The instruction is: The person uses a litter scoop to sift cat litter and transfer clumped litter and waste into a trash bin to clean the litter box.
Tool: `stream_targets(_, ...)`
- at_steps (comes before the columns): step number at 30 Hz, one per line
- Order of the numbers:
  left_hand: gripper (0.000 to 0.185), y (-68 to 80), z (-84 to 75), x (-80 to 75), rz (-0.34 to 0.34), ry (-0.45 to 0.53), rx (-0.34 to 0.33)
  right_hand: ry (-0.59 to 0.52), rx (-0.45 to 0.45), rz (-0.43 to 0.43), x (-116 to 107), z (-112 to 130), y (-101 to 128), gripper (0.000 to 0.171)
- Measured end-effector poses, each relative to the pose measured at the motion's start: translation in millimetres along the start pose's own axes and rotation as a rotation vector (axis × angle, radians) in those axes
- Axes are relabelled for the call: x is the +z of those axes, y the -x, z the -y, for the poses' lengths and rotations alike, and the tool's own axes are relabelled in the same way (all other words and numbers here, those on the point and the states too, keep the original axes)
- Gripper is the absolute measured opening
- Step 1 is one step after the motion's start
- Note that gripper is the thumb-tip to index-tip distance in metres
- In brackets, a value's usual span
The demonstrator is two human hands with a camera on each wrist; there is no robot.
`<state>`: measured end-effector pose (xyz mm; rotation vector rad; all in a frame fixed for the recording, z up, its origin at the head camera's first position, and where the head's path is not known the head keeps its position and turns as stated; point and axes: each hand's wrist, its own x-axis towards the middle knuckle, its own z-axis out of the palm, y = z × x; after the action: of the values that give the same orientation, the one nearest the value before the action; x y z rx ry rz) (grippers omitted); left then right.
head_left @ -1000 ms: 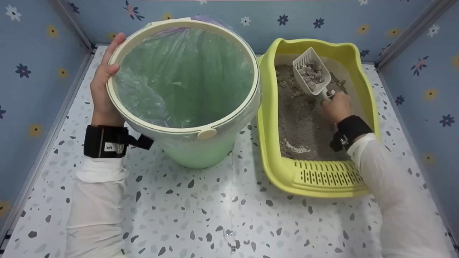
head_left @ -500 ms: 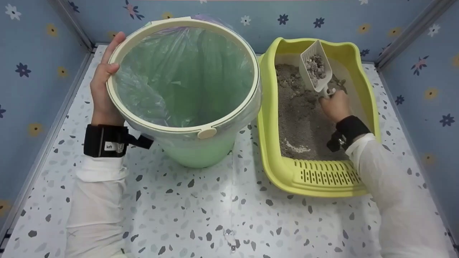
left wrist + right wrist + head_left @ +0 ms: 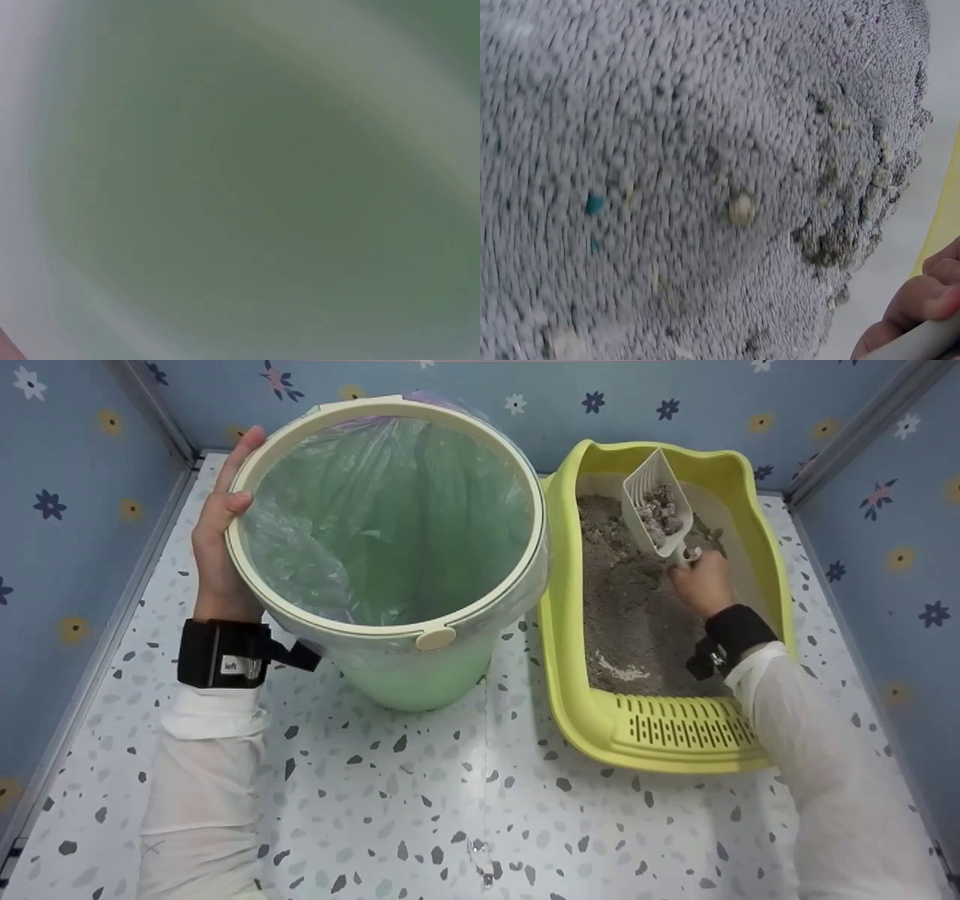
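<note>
A pale green bin [image 3: 409,671] lined with a clear bag tilts toward me at the left. My left hand [image 3: 219,540] grips its cream rim [image 3: 300,611], thumb over the edge. The left wrist view shows only blurred green bin wall [image 3: 240,180]. To the right lies a yellow litter tray [image 3: 600,727] filled with grey litter [image 3: 626,607]. My right hand [image 3: 701,581] grips the handle of a white slotted scoop [image 3: 656,506], raised above the litter with clumps in it. Close up in the right wrist view are the litter [image 3: 667,165], my fingertips [image 3: 922,300] and the scoop handle [image 3: 919,341].
The bin and tray stand side by side on a white speckled table [image 3: 420,810]. Blue flowered walls [image 3: 60,510] close in the left, back and right. The yellow tray has a slotted step [image 3: 686,731] at its near end.
The scoop has tipped up more steeply and shifted slightly toward the tray's back, clumps staying in it. My left hand and the bin have hardly moved.
</note>
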<state>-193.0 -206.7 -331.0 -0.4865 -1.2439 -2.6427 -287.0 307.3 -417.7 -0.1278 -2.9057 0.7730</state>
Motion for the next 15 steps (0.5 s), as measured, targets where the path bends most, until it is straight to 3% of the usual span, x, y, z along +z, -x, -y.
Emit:
stream_targets(5,0.058,-0.5,0.1,0.1,0.007,0.024,-0.004,0.085,-0.037,-0.034,-9,-2,0,0.021)
stream_targets(10,0.058,-0.5,0.8,0.9,0.024,-0.015,0.026,0.139,-0.069,-0.041,-23,-4,-1,0.020)
stream_targets(15,0.057,0.0,0.0,1.8,-0.004,-0.018,0.014,0.237,-0.109,-0.067,-33,-6,-1,0.018)
